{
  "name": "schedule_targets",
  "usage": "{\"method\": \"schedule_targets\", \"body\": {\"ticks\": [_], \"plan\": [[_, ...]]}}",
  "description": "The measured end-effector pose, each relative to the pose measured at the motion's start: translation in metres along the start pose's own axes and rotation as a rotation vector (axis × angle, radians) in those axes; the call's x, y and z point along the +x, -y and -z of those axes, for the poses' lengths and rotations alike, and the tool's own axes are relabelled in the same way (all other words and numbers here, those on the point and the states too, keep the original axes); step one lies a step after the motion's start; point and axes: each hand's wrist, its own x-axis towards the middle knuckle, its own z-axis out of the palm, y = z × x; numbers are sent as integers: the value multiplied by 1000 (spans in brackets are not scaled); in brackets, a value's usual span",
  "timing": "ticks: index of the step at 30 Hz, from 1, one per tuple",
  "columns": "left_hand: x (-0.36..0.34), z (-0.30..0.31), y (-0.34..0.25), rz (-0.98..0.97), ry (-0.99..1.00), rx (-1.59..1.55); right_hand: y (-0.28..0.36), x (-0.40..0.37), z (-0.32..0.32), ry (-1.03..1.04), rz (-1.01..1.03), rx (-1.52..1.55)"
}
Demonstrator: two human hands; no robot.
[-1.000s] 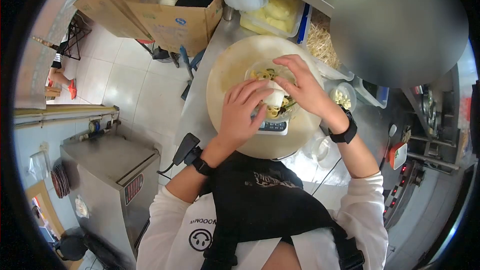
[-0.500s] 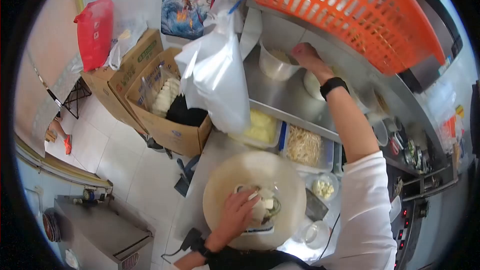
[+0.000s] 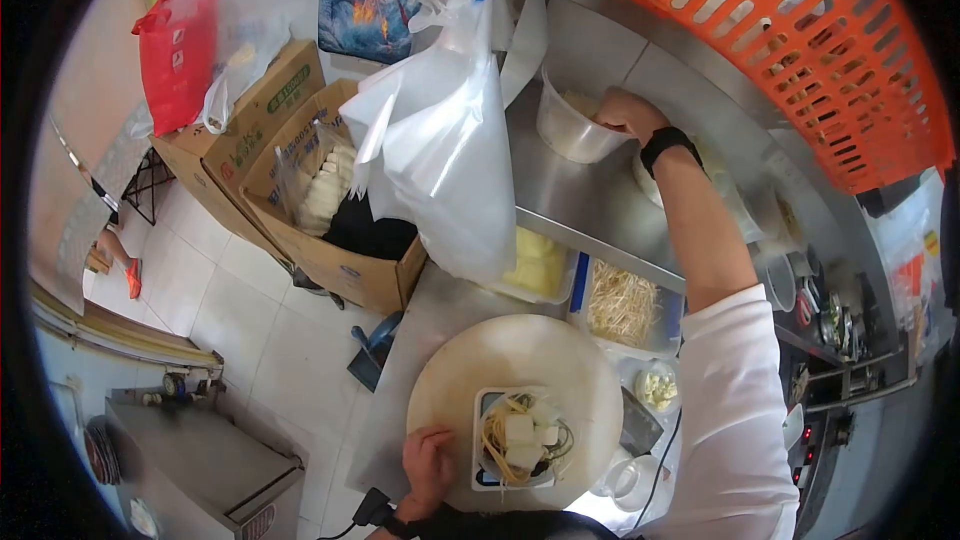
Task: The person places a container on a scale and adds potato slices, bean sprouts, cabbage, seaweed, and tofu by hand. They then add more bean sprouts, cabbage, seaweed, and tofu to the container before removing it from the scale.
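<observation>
My right hand (image 3: 632, 117) reaches over the rim of a translucent round tub (image 3: 578, 135) on the steel shelf. Its fingers are bent closed and partly hidden; pale contents show inside the tub. On the left part of a round, thick board (image 3: 450, 360), my left hand (image 3: 430, 460) rests with loosely bent fingers, nothing visible in it. Beside it on the board lies a small white scale (image 3: 488, 480). Upon the scale sits a heap of food (image 3: 525, 435) with pale cubes, yellowish strips and dark green bits; its container is hard to make out.
Bean sprouts (image 3: 620, 305) fill a tray behind the board, beside a tub of yellow food (image 3: 535, 265). A white plastic bag (image 3: 445, 160) hangs at centre, an orange basket (image 3: 790, 50) upper right. Cardboard boxes (image 3: 330, 240) stand left. A small cup (image 3: 657, 387) holds pale pieces.
My left hand has drawn back from the food on the scale to the board's left side, uncovering the heap. My right hand has dipped lower into the tub. The view has shifted slightly.
</observation>
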Motion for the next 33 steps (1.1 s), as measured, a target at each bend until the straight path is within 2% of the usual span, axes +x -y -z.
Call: {"method": "schedule_targets", "body": {"ticks": [2,4,8,10,14,16,17,19,20,21,22,23,24,26,28,30,32,33], "plan": [[2,2,-1,-5,-8,-20,0,-2,-3,0,-20,33],[2,2,-3,15,-3,-22,1,-11,-5,-290,-18,287],[3,2,-5,23,0,-15,-9,-7,-3,-159,-31,501],[3,2,-5,8,-13,-21,-12,-9,-2,-156,-45,809],[1,3,-2,9,-2,-11,-13,-38,21,-96,12,886],[3,4,-4,-9,1,-23,-18,-70,28,-527,385,599],[3,4,-4,3,8,-22,-81,-4,-1,-372,752,1238],[0,3,1,-25,27,-1,-85,-23,9,-746,946,544],[-2,-2,8,-47,10,31,-73,-48,12,-808,634,553],[-6,-6,16,-56,3,66,-59,-73,15,-840,667,358],[-8,-6,16,10,41,85,-45,-103,15,-452,851,1134],[-3,-3,10,-6,13,3,-36,-126,9,3,910,1896],[0,-2,6,-3,7,0,-29,-144,-5,35,871,1924],[3,-3,2,-9,21,-6,-25,-199,-30,79,585,1764],[3,-5,1,-23,-10,-9,54,-295,-74,-200,252,1692],[1,-7,0,-19,-6,-31,63,-339,-118,68,184,1298],[2,-5,-1,-15,-9,-47,89,-370,-164,-66,275,1095],[3,-4,0,-66,-22,-25,96,-378,-177,-66,270,1101]]}}
